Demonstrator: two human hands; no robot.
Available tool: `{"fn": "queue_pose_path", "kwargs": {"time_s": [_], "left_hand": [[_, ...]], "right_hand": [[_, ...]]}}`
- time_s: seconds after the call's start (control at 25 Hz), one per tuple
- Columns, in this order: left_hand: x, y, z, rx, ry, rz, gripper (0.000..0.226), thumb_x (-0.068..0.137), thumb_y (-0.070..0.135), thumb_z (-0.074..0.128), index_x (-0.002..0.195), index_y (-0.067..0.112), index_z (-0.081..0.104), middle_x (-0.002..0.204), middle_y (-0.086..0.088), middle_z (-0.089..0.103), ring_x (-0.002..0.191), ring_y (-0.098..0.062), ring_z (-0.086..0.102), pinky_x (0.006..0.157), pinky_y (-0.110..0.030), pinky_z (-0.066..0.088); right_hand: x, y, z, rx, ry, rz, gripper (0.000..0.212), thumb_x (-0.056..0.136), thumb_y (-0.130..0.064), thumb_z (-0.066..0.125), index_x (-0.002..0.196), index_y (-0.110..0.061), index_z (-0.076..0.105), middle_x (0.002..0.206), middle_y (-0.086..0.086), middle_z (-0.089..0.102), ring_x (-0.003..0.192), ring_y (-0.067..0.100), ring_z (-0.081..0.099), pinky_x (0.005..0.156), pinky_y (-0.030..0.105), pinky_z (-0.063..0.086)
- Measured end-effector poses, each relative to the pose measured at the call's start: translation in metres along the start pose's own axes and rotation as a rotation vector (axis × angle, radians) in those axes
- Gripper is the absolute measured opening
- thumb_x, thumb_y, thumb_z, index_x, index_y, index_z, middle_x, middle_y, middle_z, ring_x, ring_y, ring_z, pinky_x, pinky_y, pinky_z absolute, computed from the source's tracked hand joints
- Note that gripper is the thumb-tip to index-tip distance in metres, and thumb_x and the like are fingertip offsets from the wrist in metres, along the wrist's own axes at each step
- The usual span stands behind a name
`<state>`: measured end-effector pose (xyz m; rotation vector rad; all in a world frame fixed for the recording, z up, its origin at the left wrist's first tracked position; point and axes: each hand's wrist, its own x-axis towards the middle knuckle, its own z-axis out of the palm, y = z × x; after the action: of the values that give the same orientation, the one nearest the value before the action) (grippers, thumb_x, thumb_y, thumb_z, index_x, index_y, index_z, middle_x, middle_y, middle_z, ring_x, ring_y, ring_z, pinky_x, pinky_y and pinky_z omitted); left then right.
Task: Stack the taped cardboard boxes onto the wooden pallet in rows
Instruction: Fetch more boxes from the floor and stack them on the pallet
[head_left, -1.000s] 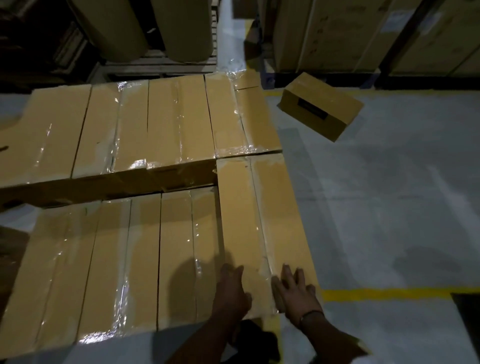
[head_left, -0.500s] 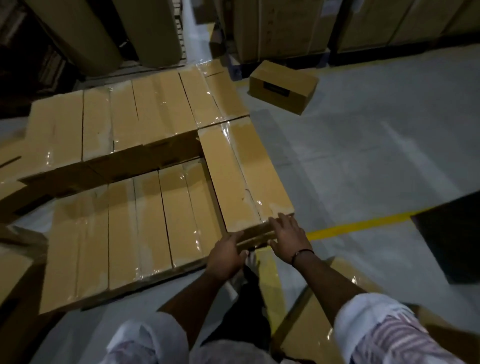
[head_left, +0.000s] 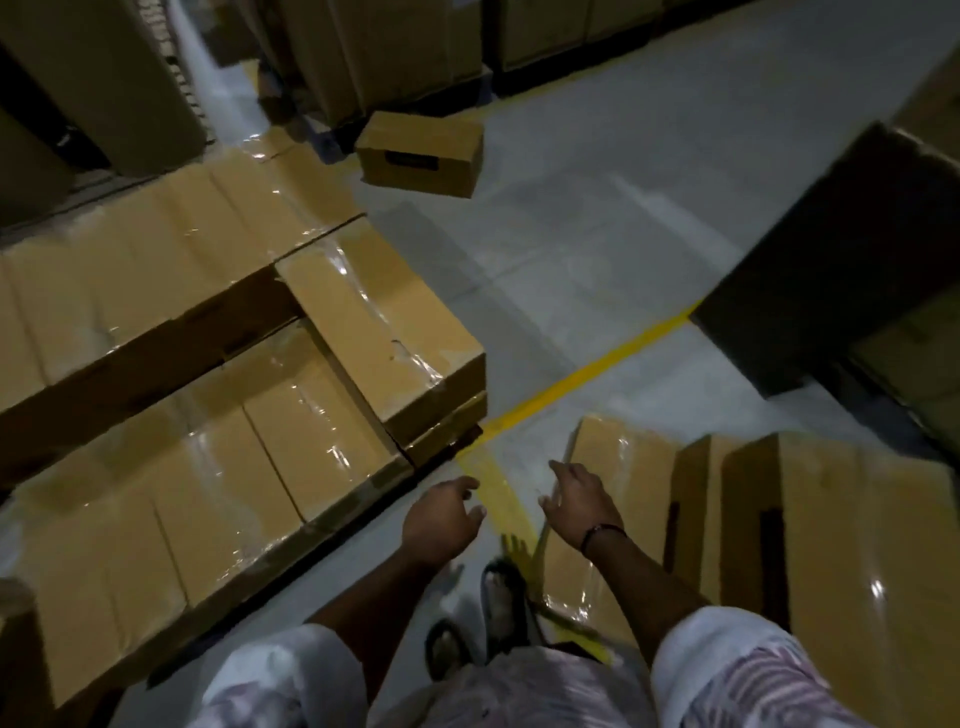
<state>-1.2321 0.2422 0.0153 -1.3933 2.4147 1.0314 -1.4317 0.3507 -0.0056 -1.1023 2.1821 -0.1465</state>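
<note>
Both hands free: left hand (head_left: 441, 519) hangs w/ fingers loosely curled, nothing in it. Right hand (head_left: 579, 506) is relaxed, fingers a bit spread, over the near-left edge of a taped carton (head_left: 623, 467) lying flat on the floor (head_left: 597, 249) beside the yellow line (head_left: 587, 370); touching or not, can't tell. Upright cartons (head_left: 841, 545) stand just right of it. The stack (head_left: 270, 415) sits to the left in rows, w/ a corner carton (head_left: 374, 322) laid crosswise on top; pallet hidden under it. Handling, as a guess: long, flat, stiff cardboard, prob. moderate wt, so a 2-hand lift. Glossy tape looks slick, so grip bare cardboard, one hand at each short end or under the long edges, palms flat. Corners could crush if dropped, and the length makes it awkward to swing round to the stack.
</note>
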Motion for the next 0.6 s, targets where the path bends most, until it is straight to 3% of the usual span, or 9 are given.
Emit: {"fn": "queue_pose_path", "kwargs": {"time_s": [0.32,0.6], "left_hand": [[-0.038,0.010,0.073,-0.016,-0.155,0.172,0.050,0.097,0.043,0.063,0.142,0.023,0.057,0.128,0.000,0.069,0.116,-0.020,0.065,0.092,-0.036,0.054],[-0.058,0.011,0.115,0.035,-0.237,0.159,0.048,0.095,0.043,0.063,0.139,0.025,0.059,0.124,0.003,0.070,0.115,-0.021,0.065,0.095,-0.037,0.053]], "right_hand": [[-0.093,0.059,0.051,0.201,0.095,0.236,0.061,0.097,-0.040,0.060,0.152,-0.023,0.040,0.148,0.006,0.047,0.135,0.029,0.044,0.108,0.042,0.042],[-0.132,0.105,0.077,0.295,0.146,0.352,0.061,0.096,-0.034,0.064,0.151,-0.021,0.042,0.148,0.007,0.049,0.136,0.029,0.044,0.110,0.039,0.041]]}}
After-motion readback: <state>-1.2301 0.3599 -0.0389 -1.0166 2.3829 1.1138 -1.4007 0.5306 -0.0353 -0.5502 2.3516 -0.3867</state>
